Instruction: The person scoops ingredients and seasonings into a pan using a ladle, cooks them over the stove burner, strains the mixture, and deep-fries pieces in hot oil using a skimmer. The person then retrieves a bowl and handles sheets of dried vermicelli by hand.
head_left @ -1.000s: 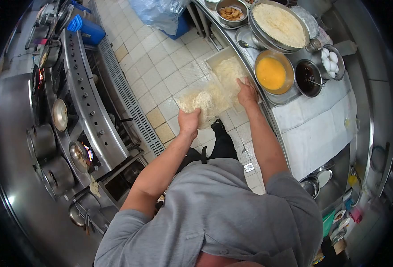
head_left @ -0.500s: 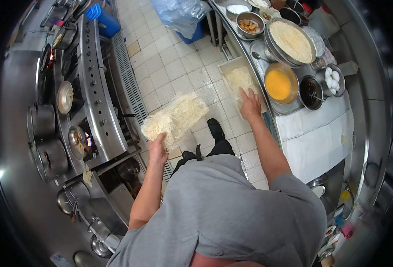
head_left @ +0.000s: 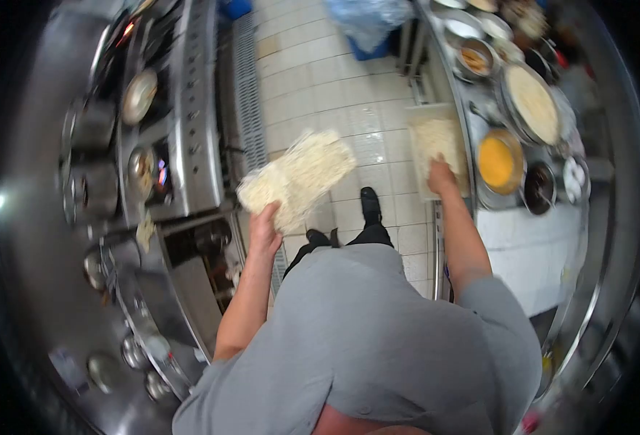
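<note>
A wide, pale sheet of shredded dough [head_left: 302,177] hangs over the floor, and my left hand [head_left: 266,230] grips its lower left end. My right hand [head_left: 442,176] is at a pale drawer-like bin [head_left: 418,163] that juts out from beneath the right counter. Its fingertips reach over more pale stuff [head_left: 436,138] in the bin; blur hides whether they hold any. On the counter beside the bin stand a bowl of yellow liquid [head_left: 497,162] and a bowl of dark sauce [head_left: 539,187].
A stove [head_left: 198,123] runs along the left, with a pan [head_left: 139,96] and a lit burner [head_left: 162,172]. At right are a round tray of pale food [head_left: 532,103], a bowl of eggs [head_left: 574,179] and a white cloth [head_left: 530,243]. A blue bin [head_left: 368,48] stands ahead.
My left hand has moved away leftward from the bin with the sheet, which was bunched near the bin earlier. My right hand has stayed by the bin. The whole view has turned.
</note>
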A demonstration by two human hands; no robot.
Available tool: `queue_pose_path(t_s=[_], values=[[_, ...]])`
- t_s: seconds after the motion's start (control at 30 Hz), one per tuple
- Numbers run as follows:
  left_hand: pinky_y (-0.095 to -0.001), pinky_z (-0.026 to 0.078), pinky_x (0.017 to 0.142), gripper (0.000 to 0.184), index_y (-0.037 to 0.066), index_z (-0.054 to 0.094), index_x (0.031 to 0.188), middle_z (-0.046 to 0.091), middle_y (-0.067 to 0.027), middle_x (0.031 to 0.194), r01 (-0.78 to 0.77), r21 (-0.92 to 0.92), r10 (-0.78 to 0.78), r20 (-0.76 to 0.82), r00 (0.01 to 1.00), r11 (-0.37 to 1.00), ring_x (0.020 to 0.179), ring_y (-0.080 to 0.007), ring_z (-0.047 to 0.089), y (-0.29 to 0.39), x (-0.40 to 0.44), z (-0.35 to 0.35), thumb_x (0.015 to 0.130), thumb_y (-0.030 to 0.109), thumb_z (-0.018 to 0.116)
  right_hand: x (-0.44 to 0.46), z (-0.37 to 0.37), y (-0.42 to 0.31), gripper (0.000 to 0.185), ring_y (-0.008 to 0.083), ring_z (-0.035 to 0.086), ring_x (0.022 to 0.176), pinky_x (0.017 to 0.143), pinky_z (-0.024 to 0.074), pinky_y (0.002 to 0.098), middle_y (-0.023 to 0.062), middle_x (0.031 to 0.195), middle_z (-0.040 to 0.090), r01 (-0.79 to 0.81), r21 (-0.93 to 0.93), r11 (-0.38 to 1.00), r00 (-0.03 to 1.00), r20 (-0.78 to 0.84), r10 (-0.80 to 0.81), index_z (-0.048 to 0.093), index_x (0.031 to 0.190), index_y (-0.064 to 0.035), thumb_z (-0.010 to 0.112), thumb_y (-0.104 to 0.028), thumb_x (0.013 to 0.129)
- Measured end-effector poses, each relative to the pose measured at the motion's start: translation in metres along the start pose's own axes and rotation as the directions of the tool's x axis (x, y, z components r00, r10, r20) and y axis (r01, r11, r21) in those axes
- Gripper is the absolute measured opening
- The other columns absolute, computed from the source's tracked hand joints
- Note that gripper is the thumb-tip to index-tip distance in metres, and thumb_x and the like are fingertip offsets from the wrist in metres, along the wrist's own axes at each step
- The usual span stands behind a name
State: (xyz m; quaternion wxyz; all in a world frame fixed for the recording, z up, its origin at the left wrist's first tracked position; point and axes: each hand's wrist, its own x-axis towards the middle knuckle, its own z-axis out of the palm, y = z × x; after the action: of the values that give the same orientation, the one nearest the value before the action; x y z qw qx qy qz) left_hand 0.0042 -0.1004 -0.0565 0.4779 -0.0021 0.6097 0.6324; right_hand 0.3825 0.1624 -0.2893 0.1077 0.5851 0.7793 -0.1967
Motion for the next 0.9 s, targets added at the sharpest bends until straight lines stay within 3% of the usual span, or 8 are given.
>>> queue_pose_path(t_s=[0.03, 0.13, 0.2, 0.3, 0.47, 0.63, 0.83, 0.9], values=[[-0.044, 0.055, 0.097, 0.052, -0.001, 0.042, 0.142, 0.057, -0.0163, 0.133, -0.025, -0.022, 0.024, -0.051, 0.998, 0.999, 0.118, -0.0294, 0.061, 0.003, -0.001, -0.005, 0.092, 0.003, 0.059, -0.013, -0.045, -0.013, 0.036, 0.0378, 0.052, 0.126, 0.098, 0.0489, 0.0495, 0.0148, 0.136, 0.055, -0.043, 0.024, 0.999, 0.991, 0.131, 0.039, 0.063, 0.125, -0.0082, 0.055, -0.009, 0.089], [-0.0422, 0.054, 0.097, 0.053, -0.001, 0.042, 0.142, 0.057, -0.016, 0.133, -0.044, -0.098, 0.052, 0.076, 0.996, 0.994, 0.117, -0.0291, 0.062, 0.011, -0.013, -0.015, 0.092, 0.004, 0.059, -0.059, -0.085, -0.055, 0.034, 0.0391, 0.054, 0.121, 0.1, 0.0467, 0.0493, 0.0185, 0.127, 0.061, -0.061, 0.072, 0.995, 0.986, -0.148, 0.072, 0.065, 0.118, -0.006, 0.055, -0.004, 0.086], [-0.0418, 0.054, 0.098, 0.055, -0.002, 0.041, 0.142, 0.058, -0.0161, 0.133, -0.036, -0.16, 0.063, 0.167, 0.984, 0.987, 0.117, -0.0288, 0.062, 0.016, -0.018, -0.015, 0.092, 0.006, 0.06, -0.062, -0.076, -0.068, 0.035, 0.0386, 0.056, 0.118, 0.102, 0.0444, 0.0493, 0.0198, 0.124, 0.062, 0.217, 0.19, 0.957, 0.843, -0.531, -0.086, 0.064, 0.118, -0.0041, 0.055, -0.003, 0.085], [-0.0417, 0.055, 0.097, 0.056, -0.003, 0.041, 0.143, 0.058, -0.0164, 0.132, -0.046, -0.21, 0.085, 0.183, 0.979, 0.977, 0.118, -0.0284, 0.062, 0.019, -0.024, -0.019, 0.091, 0.007, 0.059, -0.06, -0.045, -0.097, 0.034, 0.039, 0.054, 0.119, 0.105, 0.0427, 0.0479, 0.0206, 0.124, 0.061, 0.405, 0.368, 0.837, 0.911, -0.236, -0.337, 0.064, 0.116, -0.0029, 0.054, -0.002, 0.084], [-0.0411, 0.054, 0.096, 0.056, -0.003, 0.043, 0.141, 0.059, -0.0157, 0.131, -0.109, -0.22, 0.148, 0.17, 0.974, 0.969, 0.117, -0.0271, 0.062, 0.038, -0.031, -0.018, 0.089, 0.005, 0.061, -0.039, -0.011, -0.066, 0.039, 0.0395, 0.052, 0.124, 0.109, 0.041, 0.0457, 0.0222, 0.128, 0.058, 0.602, -0.093, 0.793, 0.772, -0.186, -0.608, 0.061, 0.12, -0.0007, 0.057, -0.001, 0.081], [-0.0453, 0.052, 0.102, 0.059, -0.003, 0.038, 0.145, 0.055, -0.0187, 0.138, -0.105, -0.321, 0.163, 0.162, 0.973, 0.941, 0.123, -0.0309, 0.059, 0.039, -0.035, -0.046, 0.092, 0.007, 0.06, -0.02, -0.037, -0.037, 0.051, 0.0386, 0.048, 0.132, 0.108, 0.0437, 0.0447, 0.0223, 0.141, 0.05, 0.122, 0.013, 0.992, 0.992, 0.01, -0.122, 0.055, 0.132, -0.0018, 0.06, -0.004, 0.082], [-0.0476, 0.049, 0.106, 0.061, -0.003, 0.036, 0.147, 0.054, -0.0195, 0.139, -0.138, -0.384, 0.21, 0.152, 0.966, 0.913, 0.125, -0.0318, 0.058, 0.051, -0.056, -0.061, 0.091, 0.007, 0.06, 0.006, -0.107, -0.046, 0.026, 0.0425, 0.064, 0.104, 0.096, 0.0511, 0.0466, 0.0214, 0.112, 0.067, -0.219, -0.018, 0.975, 0.975, 0.016, 0.22, 0.068, 0.112, -0.0031, 0.059, -0.007, 0.088], [-0.0451, 0.049, 0.105, 0.059, -0.003, 0.038, 0.146, 0.055, -0.0176, 0.138, -0.188, -0.372, 0.246, 0.115, 0.963, 0.909, 0.124, -0.0297, 0.058, 0.056, -0.064, -0.058, 0.091, 0.006, 0.06, 0.009, -0.125, -0.086, 0.022, 0.0404, 0.068, 0.099, 0.093, 0.0526, 0.0452, 0.023, 0.1, 0.071, 0.341, 0.388, 0.856, 0.887, -0.435, -0.157, 0.072, 0.106, -0.0034, 0.065, -0.016, 0.089]])
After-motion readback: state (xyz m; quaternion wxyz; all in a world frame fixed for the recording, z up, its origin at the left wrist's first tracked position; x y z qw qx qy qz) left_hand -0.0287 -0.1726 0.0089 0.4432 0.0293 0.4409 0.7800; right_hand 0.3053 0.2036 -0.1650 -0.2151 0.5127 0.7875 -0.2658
